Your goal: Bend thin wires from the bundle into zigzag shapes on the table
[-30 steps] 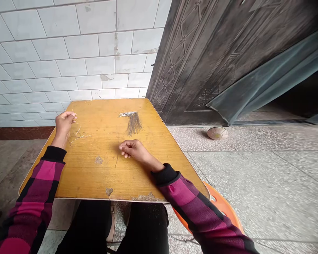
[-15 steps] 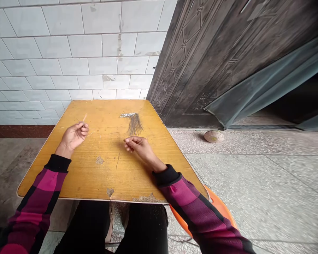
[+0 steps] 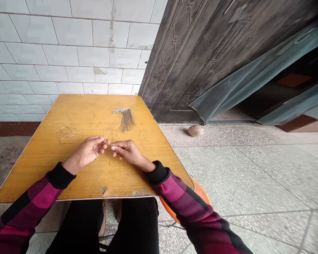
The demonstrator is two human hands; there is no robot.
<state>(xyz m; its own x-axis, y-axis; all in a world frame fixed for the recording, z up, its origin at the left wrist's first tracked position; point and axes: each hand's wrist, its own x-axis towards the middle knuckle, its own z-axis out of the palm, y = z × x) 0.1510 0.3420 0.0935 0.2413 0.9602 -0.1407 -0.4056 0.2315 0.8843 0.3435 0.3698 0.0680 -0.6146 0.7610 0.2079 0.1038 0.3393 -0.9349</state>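
Note:
My left hand (image 3: 88,151) and my right hand (image 3: 126,151) meet over the middle of a worn yellow wooden table (image 3: 42,169). Both pinch the same thin pale straw-like strand (image 3: 109,144), fingertips almost touching. A thin dark strand (image 3: 110,157) lies on the table just below the hands. Farther back lies a small brown bundle of fibres (image 3: 127,121) with a pale band at its top. A few loose pale strands (image 3: 67,131) lie to the left of the hands.
A white tiled wall (image 3: 69,53) stands behind the table, a dark metal door (image 3: 201,53) to the right. A small ball (image 3: 196,130) rests on the speckled floor by the door. An orange stool edge (image 3: 198,190) shows under my right arm.
My left hand came from the table's left side, carrying a thin strand, to meet the right hand at the middle. The right hand stayed nearly in place. The view shifted slightly.

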